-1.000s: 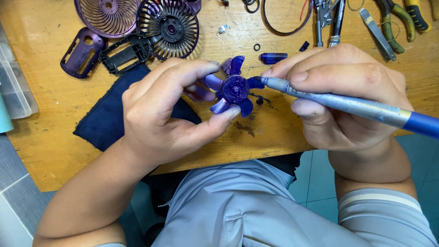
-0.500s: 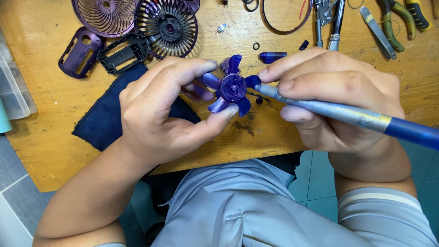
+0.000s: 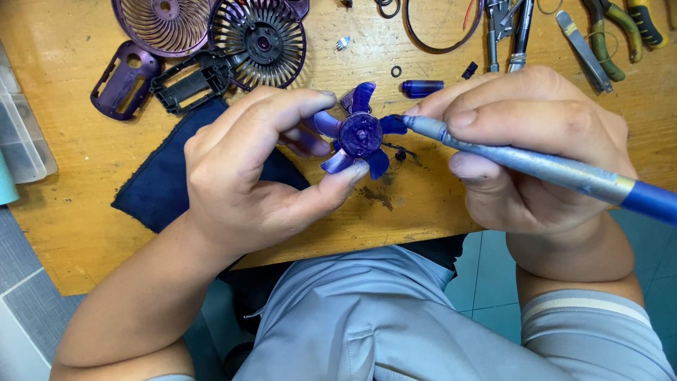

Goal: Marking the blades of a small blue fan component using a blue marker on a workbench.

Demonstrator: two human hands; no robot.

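Note:
My left hand [image 3: 254, 169] pinches a small purple fan impeller [image 3: 360, 134] between thumb and fingers, held just above the wooden table's near edge. My right hand [image 3: 536, 141] grips a grey and blue pen-shaped tool [image 3: 550, 169], its tip touching the impeller's right side between the blades. The very tip is hidden by a blade.
A dark blue cloth [image 3: 169, 183] lies under my left hand. Purple fan grilles [image 3: 257, 39], a black frame [image 3: 190, 81] and a purple casing [image 3: 123, 77] sit at the back left. A small blue cylinder [image 3: 423, 87], pliers [image 3: 606, 35] and a wire loop [image 3: 441, 25] lie behind. A clear plastic box [image 3: 21, 134] is at left.
The tool's tip has stayed against the impeller's right side, shifting slightly. Both hands have hardly moved.

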